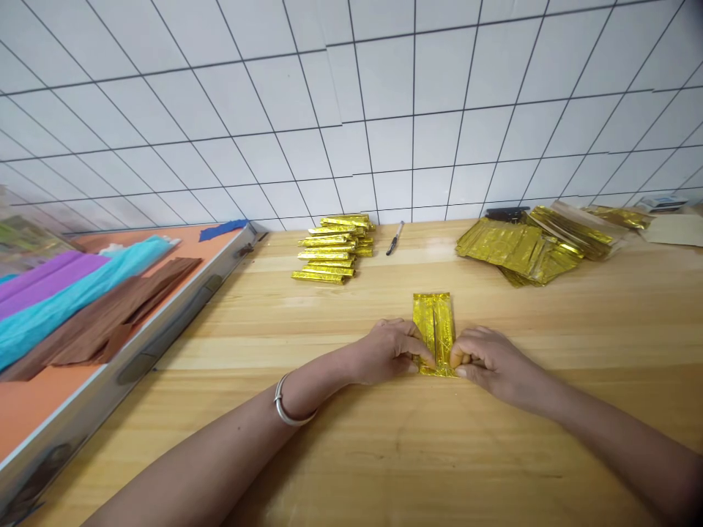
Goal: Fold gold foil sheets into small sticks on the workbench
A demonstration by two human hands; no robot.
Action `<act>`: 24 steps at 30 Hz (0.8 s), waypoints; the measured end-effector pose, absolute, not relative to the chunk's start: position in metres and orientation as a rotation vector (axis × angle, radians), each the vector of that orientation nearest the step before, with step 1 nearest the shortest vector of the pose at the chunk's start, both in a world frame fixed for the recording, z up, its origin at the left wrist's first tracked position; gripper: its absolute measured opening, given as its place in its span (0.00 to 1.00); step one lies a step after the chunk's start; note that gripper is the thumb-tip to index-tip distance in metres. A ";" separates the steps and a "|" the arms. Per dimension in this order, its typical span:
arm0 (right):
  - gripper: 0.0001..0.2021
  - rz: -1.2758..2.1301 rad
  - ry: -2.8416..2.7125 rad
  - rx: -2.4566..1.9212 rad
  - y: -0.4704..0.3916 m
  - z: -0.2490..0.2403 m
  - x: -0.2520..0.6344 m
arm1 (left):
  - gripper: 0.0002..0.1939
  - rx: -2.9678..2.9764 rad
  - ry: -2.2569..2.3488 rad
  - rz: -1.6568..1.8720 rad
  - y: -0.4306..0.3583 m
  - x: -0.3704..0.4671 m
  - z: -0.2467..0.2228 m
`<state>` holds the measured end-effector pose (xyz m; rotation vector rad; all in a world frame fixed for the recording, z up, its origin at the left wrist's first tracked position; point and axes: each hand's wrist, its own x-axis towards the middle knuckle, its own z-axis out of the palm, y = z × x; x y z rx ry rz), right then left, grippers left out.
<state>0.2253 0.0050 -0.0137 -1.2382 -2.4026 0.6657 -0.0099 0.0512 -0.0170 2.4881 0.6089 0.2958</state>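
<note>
A gold foil sheet (pixel 433 322) lies flat on the wooden table, with a dark seam or gap running down its middle. My left hand (pixel 394 351) rests at its lower left, fingers bent and their tips pressed on the foil near the bottom edge. At the lower right corner, my right hand (pixel 486 362) pinches the foil's edge between thumb and curled fingers. A silver bangle (pixel 281 402) circles my left wrist. Beyond the sheet, several narrow gold foil rolls (pixel 329 252) are heaped near the wall.
A black pen (pixel 394 240) lies by the tiled wall (pixel 384 80). Flat gold foil pieces (pixel 510 245) are piled at the back right, beside a cream card (pixel 675 228). On the left, a raised orange surface (pixel 33 410) holds brown, turquoise and purple folded material (pixel 93 282).
</note>
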 end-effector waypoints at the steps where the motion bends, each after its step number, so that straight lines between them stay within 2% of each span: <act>1: 0.04 0.673 -2.401 -1.230 0.006 -0.014 0.226 | 0.15 2.484 0.596 0.304 0.051 -0.010 -0.016; 8: 0.06 0.758 -2.168 -1.305 -0.001 -0.015 0.232 | 0.13 2.487 0.543 0.352 0.049 -0.010 -0.010; 17: 0.15 -0.184 -2.702 -1.037 -0.042 -0.018 0.204 | 0.14 2.530 0.518 0.370 0.050 -0.012 -0.009; 21: 0.14 -0.293 -2.699 -1.051 -0.044 -0.021 0.204 | 0.17 2.667 0.500 0.250 0.040 -0.019 0.011; 24: 0.13 -0.277 -2.689 -1.049 -0.043 -0.020 0.205 | 0.16 2.877 0.730 0.093 0.021 -0.019 0.032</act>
